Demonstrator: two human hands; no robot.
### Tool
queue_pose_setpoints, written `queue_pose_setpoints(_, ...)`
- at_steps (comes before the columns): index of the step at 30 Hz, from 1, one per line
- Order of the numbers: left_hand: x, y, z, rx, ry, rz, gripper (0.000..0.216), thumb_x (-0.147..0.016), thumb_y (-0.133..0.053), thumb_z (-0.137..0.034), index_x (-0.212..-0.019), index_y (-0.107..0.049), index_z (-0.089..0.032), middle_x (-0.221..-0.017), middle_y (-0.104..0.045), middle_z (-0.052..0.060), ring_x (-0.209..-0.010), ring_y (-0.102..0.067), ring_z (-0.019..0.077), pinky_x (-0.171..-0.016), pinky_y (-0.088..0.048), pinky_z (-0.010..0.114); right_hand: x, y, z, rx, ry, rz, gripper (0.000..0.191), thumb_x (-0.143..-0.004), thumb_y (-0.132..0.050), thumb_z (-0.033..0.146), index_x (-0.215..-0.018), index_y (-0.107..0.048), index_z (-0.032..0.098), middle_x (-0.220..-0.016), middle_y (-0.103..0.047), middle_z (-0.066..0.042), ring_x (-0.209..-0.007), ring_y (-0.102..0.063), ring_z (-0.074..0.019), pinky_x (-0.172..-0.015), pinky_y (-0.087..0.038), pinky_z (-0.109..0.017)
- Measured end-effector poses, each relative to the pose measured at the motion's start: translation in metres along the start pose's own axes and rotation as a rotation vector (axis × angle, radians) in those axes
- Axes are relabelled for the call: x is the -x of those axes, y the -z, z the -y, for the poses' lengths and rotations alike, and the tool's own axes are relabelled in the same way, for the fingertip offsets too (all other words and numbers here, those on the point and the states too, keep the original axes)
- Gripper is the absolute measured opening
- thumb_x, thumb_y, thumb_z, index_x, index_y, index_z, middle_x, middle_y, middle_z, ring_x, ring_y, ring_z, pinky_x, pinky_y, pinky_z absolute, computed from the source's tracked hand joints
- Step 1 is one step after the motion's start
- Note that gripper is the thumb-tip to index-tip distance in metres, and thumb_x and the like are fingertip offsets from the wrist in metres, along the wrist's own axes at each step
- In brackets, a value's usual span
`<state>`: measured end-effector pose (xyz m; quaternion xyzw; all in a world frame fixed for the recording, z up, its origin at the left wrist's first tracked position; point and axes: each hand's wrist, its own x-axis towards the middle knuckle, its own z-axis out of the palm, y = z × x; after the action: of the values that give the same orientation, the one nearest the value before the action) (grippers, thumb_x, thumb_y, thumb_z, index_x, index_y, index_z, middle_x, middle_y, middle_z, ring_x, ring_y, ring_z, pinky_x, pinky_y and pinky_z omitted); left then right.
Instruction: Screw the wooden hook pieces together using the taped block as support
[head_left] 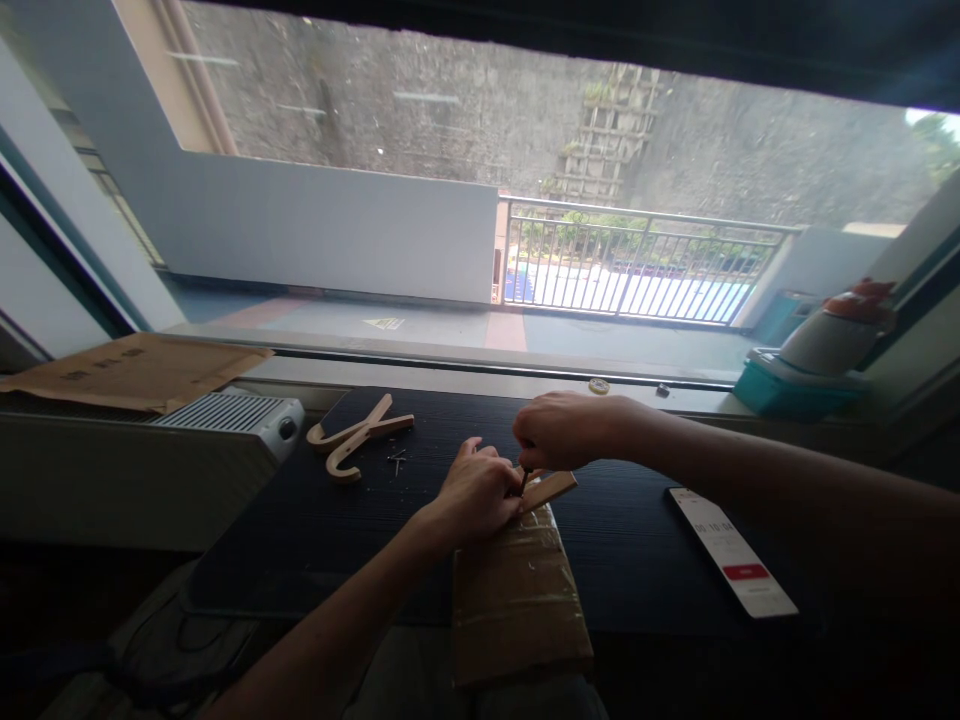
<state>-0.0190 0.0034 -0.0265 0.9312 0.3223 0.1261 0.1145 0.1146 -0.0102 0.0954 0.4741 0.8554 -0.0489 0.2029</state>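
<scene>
In the head view, the right hand [559, 428] is holding a thin dark tool [526, 482] in a narrow grip, its lower end pointing down at a wooden strip [555, 492]. The left hand [480, 490] is holding that strip just beside the tool, though its fingers are hiding how the grip closes. The strip is lying across the far end of a brown taped block [517, 600], which is reaching past the near edge of the dark worktop [622, 540]. To the left, a crossed wooden piece [364, 437] with hooked ends is lying near a few small screws [396, 460]. To the right, a phone [733, 550] is lying face up below the right forearm. Beyond the worktop, a roll of tape [598, 386] is resting on the windowsill [517, 375].
</scene>
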Motion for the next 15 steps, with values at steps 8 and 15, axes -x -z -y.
queue_pose_setpoints(8, 0.0, -0.001, 0.001, 0.003, -0.015, -0.02, 0.02, -0.077, -0.055, -0.023, -0.059, -0.064, -0.02, -0.069, -0.067, 0.0, -0.08, -0.056, 0.018, -0.099, -0.023, 0.047, 0.004, 0.01, 0.005, 0.008, 0.042, 0.018, 0.027, -0.075, -0.059, 0.026, -0.099, -0.068, 0.016, -0.086, -0.066, -0.006, -0.074, -0.055, -0.0155, -0.059, -0.033, -0.025)
queue_pose_setpoints(15, -0.001, 0.0, 0.0, -0.003, 0.01, -0.005, 0.017, -0.076, -0.056, -0.021, -0.063, -0.067, -0.021, -0.069, -0.068, 0.001, -0.084, -0.057, 0.0195, -0.1, -0.021, 0.048, 0.0, 0.004, -0.004, -0.072, 0.085, 0.025, 0.024, -0.079, -0.052, 0.021, -0.095, -0.067, 0.014, -0.084, -0.065, -0.005, -0.069, -0.052, -0.0131, -0.055, -0.033, -0.024)
